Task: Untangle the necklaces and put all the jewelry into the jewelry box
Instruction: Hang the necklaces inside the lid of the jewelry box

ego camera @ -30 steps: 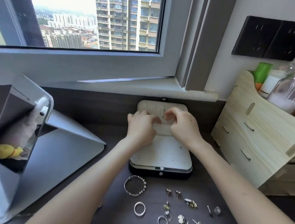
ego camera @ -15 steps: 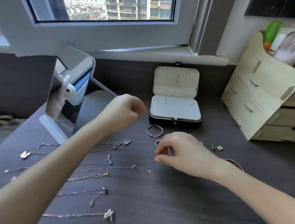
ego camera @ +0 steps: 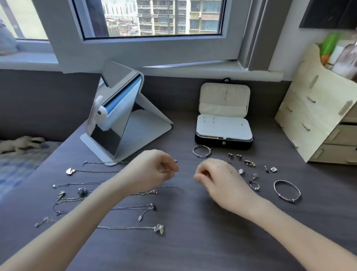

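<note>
While the open jewelry box [ego camera: 223, 131] sits at the desk's back, a tilted mirror [ego camera: 119, 117] stands left and necklaces [ego camera: 123, 208] lie partly under the left hand [ego camera: 152, 169]; both it and the right hand [ego camera: 218, 174] curl, contents unclear.

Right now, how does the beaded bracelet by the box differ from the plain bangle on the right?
The beaded bracelet has beads along one side; the plain bangle is a smooth band with small knots. The beaded bracelet looks smaller and lies right in front of the jewelry box; the bangle lies nearer the person. Both are silver-coloured, flat on the desk, untouched.
</note>
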A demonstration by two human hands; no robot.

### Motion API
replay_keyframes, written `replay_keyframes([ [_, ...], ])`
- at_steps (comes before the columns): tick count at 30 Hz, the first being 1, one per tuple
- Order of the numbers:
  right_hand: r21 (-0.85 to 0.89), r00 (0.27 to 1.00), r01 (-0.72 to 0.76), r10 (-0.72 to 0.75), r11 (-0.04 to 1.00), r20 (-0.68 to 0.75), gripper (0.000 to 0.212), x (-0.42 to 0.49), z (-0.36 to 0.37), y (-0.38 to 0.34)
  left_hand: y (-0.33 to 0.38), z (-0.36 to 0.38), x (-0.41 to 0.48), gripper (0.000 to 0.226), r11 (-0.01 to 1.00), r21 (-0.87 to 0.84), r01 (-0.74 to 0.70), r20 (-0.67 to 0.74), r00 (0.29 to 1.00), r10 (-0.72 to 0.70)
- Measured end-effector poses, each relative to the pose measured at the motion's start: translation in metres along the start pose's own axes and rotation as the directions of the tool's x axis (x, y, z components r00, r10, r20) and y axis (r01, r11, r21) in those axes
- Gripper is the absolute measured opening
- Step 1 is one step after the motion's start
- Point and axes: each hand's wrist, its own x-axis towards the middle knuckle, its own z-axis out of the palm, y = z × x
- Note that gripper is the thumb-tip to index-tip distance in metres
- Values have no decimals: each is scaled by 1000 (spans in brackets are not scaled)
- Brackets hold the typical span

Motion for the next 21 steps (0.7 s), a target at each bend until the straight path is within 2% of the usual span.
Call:
replay_keyframes([
  [4,202,997,-27,40,979,-62,17,2,-36,-8,8,3,3,12,994,-91,-54,62,996,60],
  [6,304,996,-47,68,951,-57,17,4,-51,-11,15,2,6,6,980,-195,-46,87,994,64],
  [8,394,995,-55,83,917,-54,17,6,-62,-12,25,1,9,10,949,-311,-44,106,991,81],
  [15,488,990,-38,101,872,-102,19,6,-87,-14,52,1,17,12,827,-551,-111,35,987,156],
  [17,496,987,-27,100,868,-122,19,4,-93,-15,56,2,18,8,820,-556,-138,4,986,169],
  [21,506,983,-17,107,862,-150,20,3,-101,-13,62,7,21,8,879,-436,-191,-90,982,169],
])
